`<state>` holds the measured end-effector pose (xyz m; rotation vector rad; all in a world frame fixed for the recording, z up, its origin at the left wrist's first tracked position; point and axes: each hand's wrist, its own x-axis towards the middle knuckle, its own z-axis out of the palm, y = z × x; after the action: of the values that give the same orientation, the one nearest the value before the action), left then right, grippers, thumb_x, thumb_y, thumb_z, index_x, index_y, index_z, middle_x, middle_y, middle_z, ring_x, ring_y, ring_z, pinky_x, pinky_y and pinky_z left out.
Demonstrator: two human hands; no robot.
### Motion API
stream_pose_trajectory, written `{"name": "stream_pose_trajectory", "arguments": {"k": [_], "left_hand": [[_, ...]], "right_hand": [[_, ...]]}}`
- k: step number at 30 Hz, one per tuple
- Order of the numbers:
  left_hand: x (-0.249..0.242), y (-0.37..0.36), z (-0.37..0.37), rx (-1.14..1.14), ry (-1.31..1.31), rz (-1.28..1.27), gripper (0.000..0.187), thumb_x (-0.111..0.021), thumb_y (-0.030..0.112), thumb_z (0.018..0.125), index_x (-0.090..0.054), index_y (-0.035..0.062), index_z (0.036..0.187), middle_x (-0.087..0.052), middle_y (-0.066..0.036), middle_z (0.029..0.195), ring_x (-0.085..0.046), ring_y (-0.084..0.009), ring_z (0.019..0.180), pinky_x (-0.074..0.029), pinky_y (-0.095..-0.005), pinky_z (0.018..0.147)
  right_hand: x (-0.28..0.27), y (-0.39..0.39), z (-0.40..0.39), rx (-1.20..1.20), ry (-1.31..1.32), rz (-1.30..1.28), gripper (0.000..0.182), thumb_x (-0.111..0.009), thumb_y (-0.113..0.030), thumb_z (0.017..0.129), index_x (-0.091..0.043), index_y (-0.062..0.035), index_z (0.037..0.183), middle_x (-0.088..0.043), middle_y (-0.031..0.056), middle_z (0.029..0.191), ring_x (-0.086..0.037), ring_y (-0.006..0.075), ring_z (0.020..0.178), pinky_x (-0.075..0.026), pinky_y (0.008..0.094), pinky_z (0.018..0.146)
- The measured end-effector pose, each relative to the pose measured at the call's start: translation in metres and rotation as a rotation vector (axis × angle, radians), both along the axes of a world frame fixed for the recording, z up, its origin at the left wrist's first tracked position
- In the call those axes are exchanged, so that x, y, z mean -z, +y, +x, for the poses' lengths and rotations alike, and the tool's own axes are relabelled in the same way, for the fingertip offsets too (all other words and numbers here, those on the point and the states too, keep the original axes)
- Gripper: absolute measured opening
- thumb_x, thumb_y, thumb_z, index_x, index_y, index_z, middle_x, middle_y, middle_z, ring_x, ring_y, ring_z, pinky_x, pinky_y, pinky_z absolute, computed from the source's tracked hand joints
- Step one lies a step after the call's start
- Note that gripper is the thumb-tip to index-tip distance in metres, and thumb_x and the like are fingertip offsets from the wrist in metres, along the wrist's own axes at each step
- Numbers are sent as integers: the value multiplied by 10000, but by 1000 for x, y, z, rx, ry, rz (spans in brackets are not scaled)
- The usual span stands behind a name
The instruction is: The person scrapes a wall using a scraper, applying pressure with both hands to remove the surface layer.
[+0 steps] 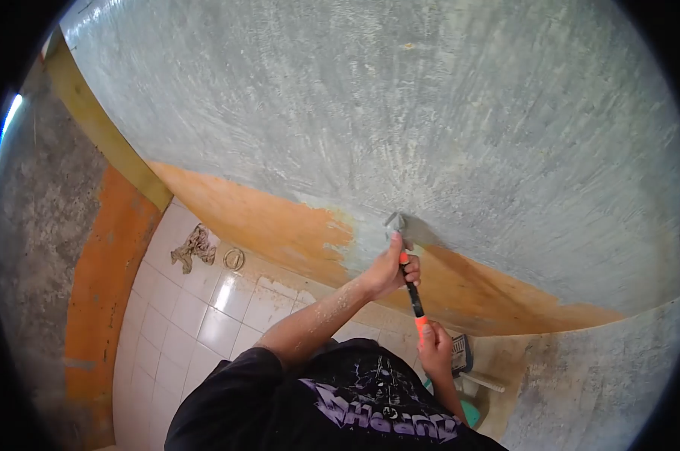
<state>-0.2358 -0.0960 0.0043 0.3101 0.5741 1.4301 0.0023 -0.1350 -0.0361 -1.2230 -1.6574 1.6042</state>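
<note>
A scraper [413, 298] with a black and orange handle reaches up from my body to the wall. Its grey metal head [395, 221] meets the wall where bare grey plaster borders orange paint. My left hand [389, 272] grips the handle just below the head, with the thumb laid along it. Lower down, the fingers of my right hand [435, 349] are closed round the orange end of the handle. Pale flakes cling to my left forearm. Beside the head, a ragged edge of orange paint [310, 233] shows to the left.
On the white tiled floor [178, 308] lie a crumpled cloth [195, 248] and a ring-shaped roll [234, 259]. Debris is scattered along the wall's foot. Right of my right hand are a dark ridged object [461, 353], a pale stick [484, 382] and something green [471, 413].
</note>
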Motion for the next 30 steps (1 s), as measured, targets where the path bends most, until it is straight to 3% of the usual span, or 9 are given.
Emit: {"name": "stream_pose_trajectory", "arguments": {"k": [2,6,9,12,16,23,30], "left_hand": [[-4,3,5,29,3,11,601,-276,715,940,-358,136,1081,-323,-10,684,-388,-176,632,-442,-419,727],[0,-6,-15,-42,-16,44,576,-302,707,941,-359,147,1066,-330,-11,694,-389,-176,640,-437,-414,721],[-2,-5,-10,-24,-45,2,584,-293,716,937,-350,152,1078,-323,-6,694,-377,-169,633,-431,-409,714],[-2,0,-3,-11,-66,-3,592,-281,721,935,-344,151,1082,-316,-4,687,-373,-164,627,-423,-402,705],[-5,-9,-21,-74,-33,-7,591,-287,722,934,-349,149,1067,-312,-4,677,-368,-162,627,-412,-395,696],[-7,-6,-12,-29,-32,-15,607,-256,737,927,-335,151,1063,-300,2,681,-354,-158,619,-409,-396,696],[-7,-11,-28,-63,-59,8,580,-267,719,943,-340,155,1056,-303,0,687,-364,-166,637,-414,-404,718]], "right_hand": [[-18,0,2,44,36,-83,296,-527,-298,1020,-611,-22,1085,-456,-40,618,-429,52,483,-350,232,438],[-5,0,-17,-53,-94,243,301,-526,-301,1021,-616,-17,1068,-452,-42,604,-412,46,460,-326,219,419],[-5,-7,-16,40,-16,86,305,-526,-303,1022,-624,-16,1046,-456,-40,608,-418,45,467,-325,218,425],[-32,-5,-6,68,14,-127,312,-545,-265,1007,-651,18,1082,-509,-34,661,-444,42,569,-362,238,509],[-30,-9,-30,25,-82,105,304,-551,-263,1006,-663,13,1067,-483,-49,653,-424,35,558,-344,231,498],[-41,-11,-24,63,-14,-35,316,-561,-267,1004,-659,22,1087,-477,-55,663,-412,37,556,-333,233,501],[-32,-10,-33,59,-42,48,308,-585,-269,992,-673,16,1068,-481,-53,659,-413,37,559,-332,231,501]]}}
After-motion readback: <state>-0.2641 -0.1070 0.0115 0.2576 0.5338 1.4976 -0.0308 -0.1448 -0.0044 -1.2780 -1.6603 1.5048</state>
